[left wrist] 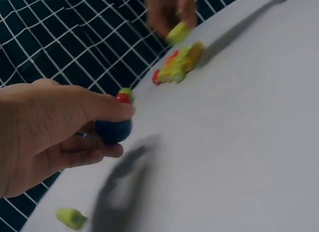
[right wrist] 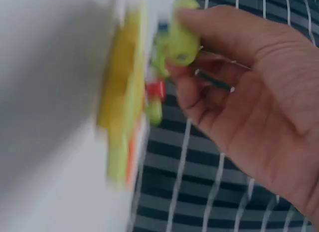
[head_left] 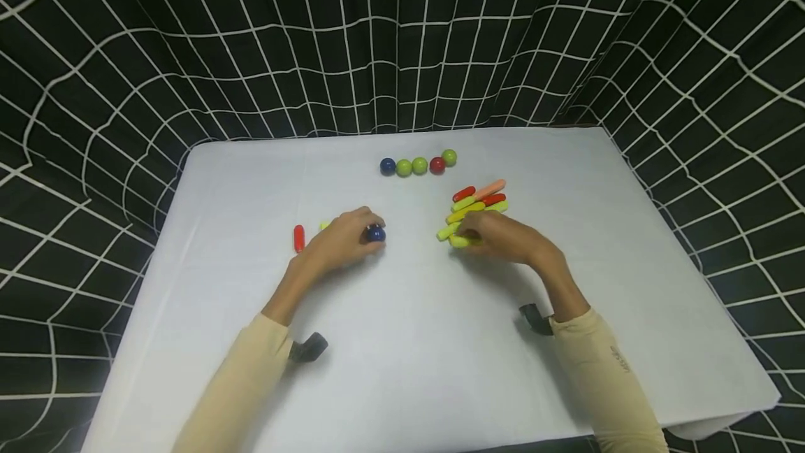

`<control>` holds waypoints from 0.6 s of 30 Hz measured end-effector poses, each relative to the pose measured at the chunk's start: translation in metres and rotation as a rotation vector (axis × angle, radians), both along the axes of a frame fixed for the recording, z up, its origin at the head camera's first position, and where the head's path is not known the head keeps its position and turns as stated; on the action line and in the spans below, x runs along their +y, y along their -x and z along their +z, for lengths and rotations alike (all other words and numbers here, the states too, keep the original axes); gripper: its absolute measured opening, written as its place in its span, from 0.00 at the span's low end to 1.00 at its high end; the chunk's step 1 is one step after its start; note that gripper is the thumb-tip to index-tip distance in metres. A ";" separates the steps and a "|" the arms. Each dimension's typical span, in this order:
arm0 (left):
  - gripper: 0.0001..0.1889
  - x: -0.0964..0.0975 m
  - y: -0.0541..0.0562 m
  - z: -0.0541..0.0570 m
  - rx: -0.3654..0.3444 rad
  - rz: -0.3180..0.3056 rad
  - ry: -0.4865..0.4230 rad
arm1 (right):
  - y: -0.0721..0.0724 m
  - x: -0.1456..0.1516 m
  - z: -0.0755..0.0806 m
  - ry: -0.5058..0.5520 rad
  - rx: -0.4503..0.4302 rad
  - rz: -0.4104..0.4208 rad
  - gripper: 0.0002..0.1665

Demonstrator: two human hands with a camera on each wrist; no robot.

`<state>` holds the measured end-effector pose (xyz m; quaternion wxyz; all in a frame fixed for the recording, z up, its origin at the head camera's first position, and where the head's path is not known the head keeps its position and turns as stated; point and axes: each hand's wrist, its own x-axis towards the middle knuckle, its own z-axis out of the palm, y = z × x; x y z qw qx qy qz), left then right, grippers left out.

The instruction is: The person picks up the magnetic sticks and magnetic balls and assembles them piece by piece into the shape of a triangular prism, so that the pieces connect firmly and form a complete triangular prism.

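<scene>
My left hand pinches a dark blue ball between thumb and fingers, raised over the white table in the left wrist view. Behind that hand lie a short red stick and a yellow-green stick, mostly hidden in the head view. At the right, my other hand holds a rounded yellow-green stick by thumb and fingertips. Close below it sits a cluster of sticks: a yellow one, a peach one, a red one and several yellow-green ones. The right wrist view is blurred.
Toward the back of the white table stands a row of balls: a blue one, a red one and several green ones, with one green ball set slightly farther back. A black curtain with white grid lines surrounds the table.
</scene>
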<state>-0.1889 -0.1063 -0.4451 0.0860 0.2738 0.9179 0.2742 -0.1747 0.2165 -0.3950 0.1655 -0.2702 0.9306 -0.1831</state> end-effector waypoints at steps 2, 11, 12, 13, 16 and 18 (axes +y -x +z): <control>0.21 -0.001 -0.014 -0.004 -0.018 -0.003 -0.032 | -0.003 -0.025 -0.005 0.048 0.001 0.082 0.18; 0.22 0.002 -0.033 -0.024 -0.036 -0.042 -0.133 | -0.004 -0.087 -0.033 0.055 0.016 0.193 0.19; 0.23 0.003 -0.032 -0.026 -0.039 -0.051 -0.134 | -0.004 -0.087 -0.033 0.049 0.014 0.184 0.19; 0.24 0.005 -0.031 -0.028 -0.041 -0.059 -0.131 | -0.004 -0.087 -0.032 0.039 0.011 0.173 0.18; 0.22 0.009 -0.030 -0.033 -0.036 -0.092 -0.123 | -0.004 -0.083 -0.030 0.011 -0.008 0.152 0.16; 0.18 0.011 -0.028 -0.037 -0.021 -0.113 -0.126 | -0.004 -0.081 -0.031 0.011 -0.028 0.150 0.13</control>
